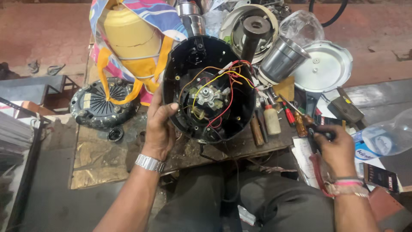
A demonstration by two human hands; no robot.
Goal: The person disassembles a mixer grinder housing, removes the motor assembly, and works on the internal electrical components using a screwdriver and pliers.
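My left hand [159, 124] grips the left rim of a round black appliance housing [180, 64], tipped up so its open underside faces me. Inside it I see a small motor hub [209, 95] with red, yellow and orange wires [227, 81] looping around. My right hand [337, 146] rests at the right on a pile of tools, its fingers closed around a dark tool handle [322, 133]; I cannot tell which tool it is. A metal watch sits on my left wrist, thread bands on my right.
Screwdrivers [292, 116], a wooden-handled tool [256, 131] and a small bottle [271, 120] lie beside the housing. Behind stand a steel jar [281, 60], a metal lid [324, 66] and a yellow container in a striped bag [128, 38]. A black round part [96, 105] lies left; a plastic bottle [386, 135] right.
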